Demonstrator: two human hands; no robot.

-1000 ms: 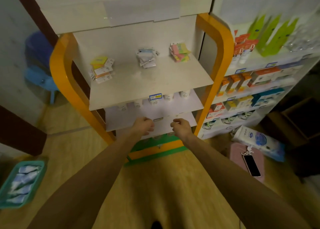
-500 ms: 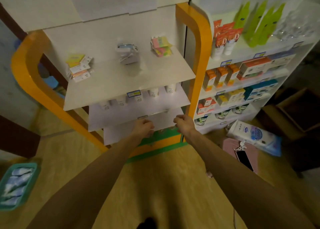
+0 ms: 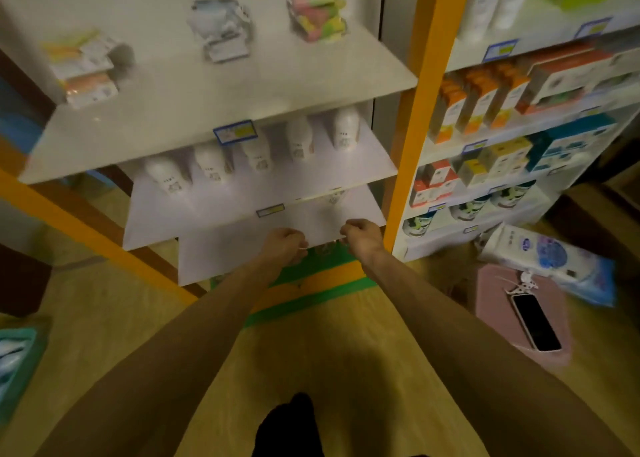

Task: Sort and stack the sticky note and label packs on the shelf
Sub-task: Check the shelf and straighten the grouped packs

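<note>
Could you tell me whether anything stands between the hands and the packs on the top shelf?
Nothing visible blocks them. The left hand and right hand are low at the bottom shelf's edge; the three pack piles sit at the top shelf's back, with bare board before them.

White shelf (image 3: 221, 110), orange frame (image 3: 412, 110), pink-and-yellow-green sticky notes (image 3: 317, 10).

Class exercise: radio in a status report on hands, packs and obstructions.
Left hand and right hand curled low at bottom shelf edge, contents unclear. Three pack piles untouched on top shelf. Nothing blocking.
</note>
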